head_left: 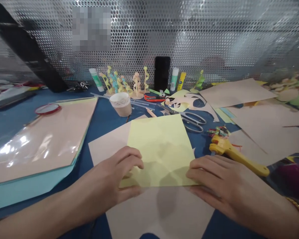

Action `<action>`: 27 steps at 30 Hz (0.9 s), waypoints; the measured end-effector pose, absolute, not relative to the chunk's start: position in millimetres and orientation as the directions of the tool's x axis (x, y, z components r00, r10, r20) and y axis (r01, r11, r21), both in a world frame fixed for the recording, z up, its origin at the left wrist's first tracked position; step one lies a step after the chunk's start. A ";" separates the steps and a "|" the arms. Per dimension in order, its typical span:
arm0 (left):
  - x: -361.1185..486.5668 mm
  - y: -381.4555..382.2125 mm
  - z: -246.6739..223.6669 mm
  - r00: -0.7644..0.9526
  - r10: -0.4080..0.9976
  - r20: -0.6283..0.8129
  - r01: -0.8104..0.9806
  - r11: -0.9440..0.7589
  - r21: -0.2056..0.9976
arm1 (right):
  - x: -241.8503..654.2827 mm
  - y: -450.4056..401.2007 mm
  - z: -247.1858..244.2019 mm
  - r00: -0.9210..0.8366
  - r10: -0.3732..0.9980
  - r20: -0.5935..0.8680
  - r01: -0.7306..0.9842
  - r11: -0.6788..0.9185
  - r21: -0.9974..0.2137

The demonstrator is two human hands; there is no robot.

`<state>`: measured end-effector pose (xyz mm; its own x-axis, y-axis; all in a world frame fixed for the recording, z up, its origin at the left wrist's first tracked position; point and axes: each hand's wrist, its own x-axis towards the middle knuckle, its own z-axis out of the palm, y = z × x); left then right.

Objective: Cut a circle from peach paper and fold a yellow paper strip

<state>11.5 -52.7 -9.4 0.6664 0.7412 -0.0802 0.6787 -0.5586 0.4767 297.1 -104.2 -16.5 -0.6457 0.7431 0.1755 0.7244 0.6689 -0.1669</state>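
Blue desk (104, 116) carries pinkish-beige paper (189, 210); atop that lies a pale-yellow rectangular paper sheet (161, 142). My left grip (117, 172) is parted around its near-left corner; whether my right grip (219, 179) pinches the near-right, I cannot tell. I seem to be positioning it; next calls for steady corners.

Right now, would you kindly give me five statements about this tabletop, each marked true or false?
1. The left hand is at the lower left of the pale yellow rectangular paper. True.
2. The grey-handled metal scissors lie left of the pale round cup. False: they lie to its right.
3. The black rectangular phone stands upright. True.
4. The yellow plastic tool is beside the left hand. False: it is beside the right hand.
5. The yellow paper overlaps beige paper. True.
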 end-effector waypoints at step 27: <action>-1.8 -41.3 -4.5 0.728 0.684 -0.038 0.655 -0.679 0.333 | 295.4 -106.6 -23.6 -0.655 0.696 0.293 0.702 0.705 -0.107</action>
<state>-1.8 -41.3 -4.5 0.7285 0.6840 -0.0382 0.6547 -0.6786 0.3329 295.4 -106.6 -23.6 -0.6549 0.6965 0.2933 0.7016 0.7046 -0.1066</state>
